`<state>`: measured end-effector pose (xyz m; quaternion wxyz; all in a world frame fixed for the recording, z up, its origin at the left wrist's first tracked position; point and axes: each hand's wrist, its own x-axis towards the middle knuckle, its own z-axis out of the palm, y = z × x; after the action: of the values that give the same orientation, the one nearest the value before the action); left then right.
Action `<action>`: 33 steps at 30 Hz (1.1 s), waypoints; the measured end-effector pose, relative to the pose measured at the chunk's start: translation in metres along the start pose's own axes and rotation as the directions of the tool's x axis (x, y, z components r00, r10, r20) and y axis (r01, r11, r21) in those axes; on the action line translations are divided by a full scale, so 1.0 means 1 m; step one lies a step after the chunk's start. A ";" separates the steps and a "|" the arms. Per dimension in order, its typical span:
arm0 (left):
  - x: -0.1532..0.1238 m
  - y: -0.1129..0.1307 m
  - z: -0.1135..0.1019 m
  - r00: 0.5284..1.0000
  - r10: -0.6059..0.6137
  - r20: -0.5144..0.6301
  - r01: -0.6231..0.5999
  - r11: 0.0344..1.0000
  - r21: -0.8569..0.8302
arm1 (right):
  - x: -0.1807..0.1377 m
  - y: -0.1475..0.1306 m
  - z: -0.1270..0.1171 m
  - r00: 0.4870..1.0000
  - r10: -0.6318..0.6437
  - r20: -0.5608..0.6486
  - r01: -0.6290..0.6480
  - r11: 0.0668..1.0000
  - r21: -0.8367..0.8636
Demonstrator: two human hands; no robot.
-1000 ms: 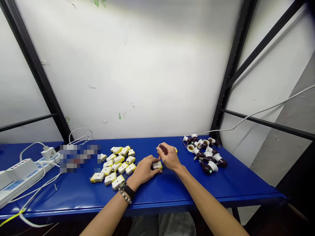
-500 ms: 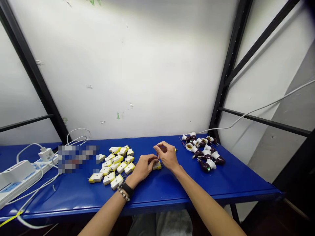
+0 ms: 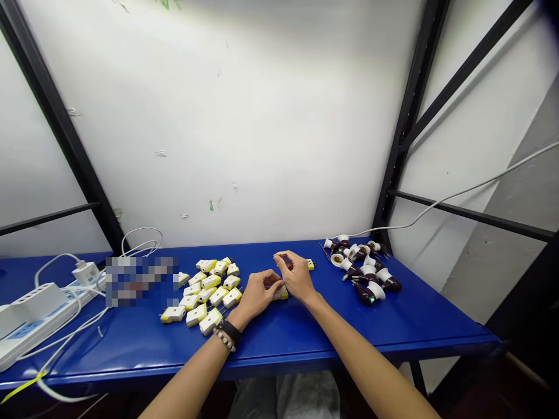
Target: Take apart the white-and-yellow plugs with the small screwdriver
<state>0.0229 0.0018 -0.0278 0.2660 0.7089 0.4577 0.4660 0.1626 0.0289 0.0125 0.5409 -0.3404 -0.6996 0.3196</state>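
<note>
Head view: left hand [image 3: 257,295] pinches a yellow-white plug [image 3: 282,294] flat on the bench [image 3: 305,331], centre near, apparently to steady it. Right hand [image 3: 300,280] is closed round a dark-handled tool [image 3: 286,260], likely a screwdriver, just above it. Plug pile [image 3: 209,291] lies left, lamp sockets [image 3: 362,270] right, kept apart. No legible writing.

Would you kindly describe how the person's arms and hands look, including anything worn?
Both forearms are bare: no sleeves, no gloves. By the left hand, the wrist carries a black band and a bracelet of pale beads. The right hand and wrist show nothing worn.
</note>
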 end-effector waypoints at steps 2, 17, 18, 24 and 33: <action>-0.001 0.000 0.000 1.000 0.005 0.014 -0.005 1.000 -0.022 | 0.000 0.000 -0.001 0.999 -0.006 0.039 0.006 1.000 0.008; 0.000 -0.002 0.001 0.999 0.022 -0.035 -0.024 0.997 -0.070 | 0.002 0.003 -0.002 0.984 0.014 0.176 -0.036 0.992 0.119; 0.001 -0.001 0.001 0.998 0.022 -0.052 -0.026 0.997 -0.066 | 0.001 0.002 -0.001 0.986 0.014 0.169 -0.033 0.993 0.112; 0.000 0.005 -0.001 0.999 0.048 0.022 -0.046 0.993 -0.106 | -0.002 -0.002 -0.003 0.992 -0.002 0.125 -0.001 1.000 0.028; 0.002 0.005 -0.005 0.999 0.039 -0.017 -0.040 0.998 -0.048 | -0.002 -0.001 -0.003 0.990 0.015 0.140 -0.020 0.999 0.038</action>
<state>0.0207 0.0009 -0.0210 0.2698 0.7075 0.4343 0.4879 0.1657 0.0270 0.0126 0.4943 -0.3126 -0.7264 0.3611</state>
